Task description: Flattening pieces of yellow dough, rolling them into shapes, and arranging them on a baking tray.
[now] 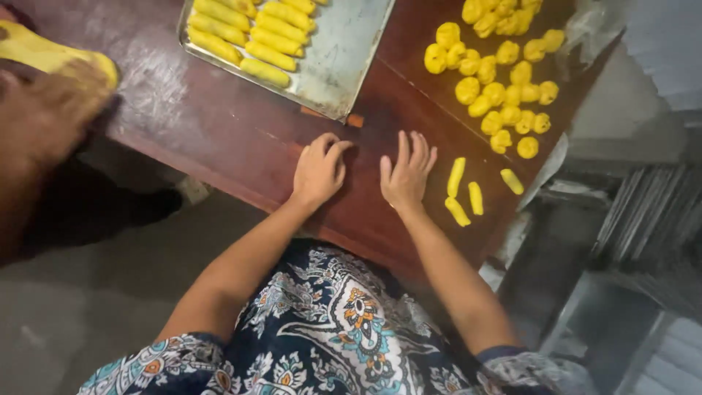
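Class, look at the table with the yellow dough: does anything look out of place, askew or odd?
Slightly. Four rolled dough sticks lie loose at odd angles on the table beside the right hand, while those on the metal tray sit in neat rows. Nothing looks spilled or damaged.

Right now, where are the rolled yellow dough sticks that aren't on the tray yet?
In the head view, four loose dough sticks lie on the wooden table, just right of the right hand and below the pile of dough balls.
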